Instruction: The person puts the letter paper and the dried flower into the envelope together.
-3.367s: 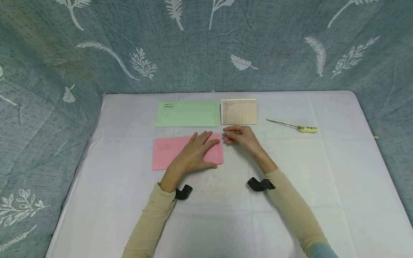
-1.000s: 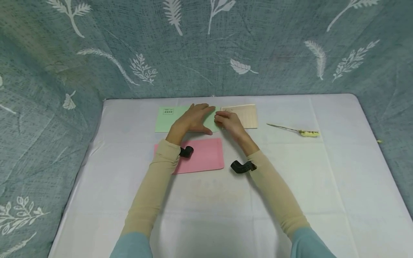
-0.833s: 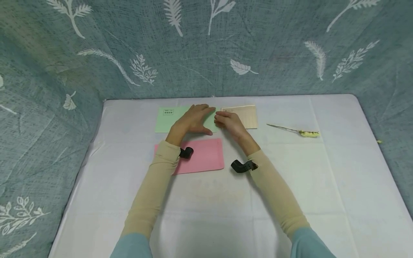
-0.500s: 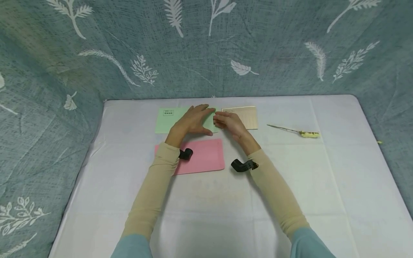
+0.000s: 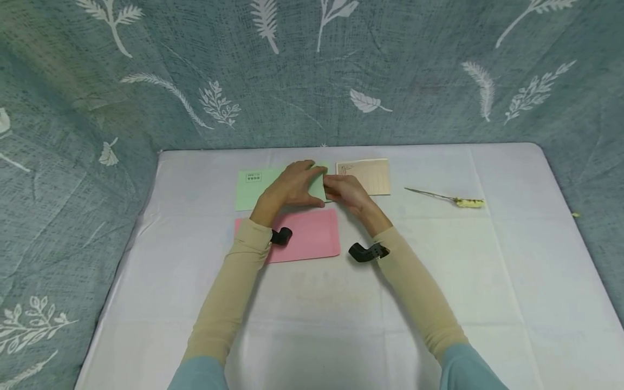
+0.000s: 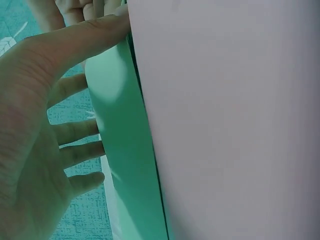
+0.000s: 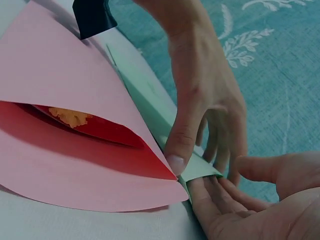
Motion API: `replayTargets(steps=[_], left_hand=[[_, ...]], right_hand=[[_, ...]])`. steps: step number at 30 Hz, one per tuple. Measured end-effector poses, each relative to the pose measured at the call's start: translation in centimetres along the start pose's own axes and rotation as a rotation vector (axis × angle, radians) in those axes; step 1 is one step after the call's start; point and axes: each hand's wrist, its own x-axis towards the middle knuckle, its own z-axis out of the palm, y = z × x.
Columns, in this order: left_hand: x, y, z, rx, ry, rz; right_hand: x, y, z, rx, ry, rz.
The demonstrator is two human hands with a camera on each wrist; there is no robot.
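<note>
Across the open end of a green envelope (image 5: 253,190) my left hand (image 5: 291,187) is spread, thumb at the near edge and fingers at the far edge. The right wrist view shows the envelope bowed between them. My right hand (image 5: 348,190) has its fingers slipped into the envelope's mouth; their tips are hidden inside. Its thumb (image 7: 255,168) stands apart from the paper. Below lies a pink envelope (image 5: 312,235), partly under the left wrist. Its mouth gapes in the right wrist view, with a yellow-orange ruffled thing (image 7: 71,117) inside.
Right of the green envelope lies a beige lined card (image 5: 372,176) with a scroll-like corner print. Farther right is a dried flower stem (image 5: 468,203) with a yellow head. A white cloth (image 5: 439,260) covers the table; a grey-green leaf-patterned curtain (image 5: 292,97) hangs behind.
Both hands have gone from the pink envelope to the green one. The green envelope has shifted slightly toward me, and the right fingers have moved into its mouth.
</note>
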Motion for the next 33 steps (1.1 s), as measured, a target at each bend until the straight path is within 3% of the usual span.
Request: replayTargets(steps=[8,20,26,33], left_hand=[[-0.9,0.7,-0.1,0.021,0.024,0.060],[-1.6,1.1,0.0,0.009,-0.003,0.013],[-1.6,1.2,0.3,0.008,0.062,0.049],[-1.7,0.9,0.4,-0.040,0.140,0.080]], right_hand=[[-0.2,0.1,0.0,-0.030,0.020,0.023],[-0.4,0.8,0.0,0.022,0.073,-0.012],[-0.7,0.7,0.0,0.008,0.077,-0.049],[-1.0,0.1,-0.1,-0.107,0.054,-0.125]])
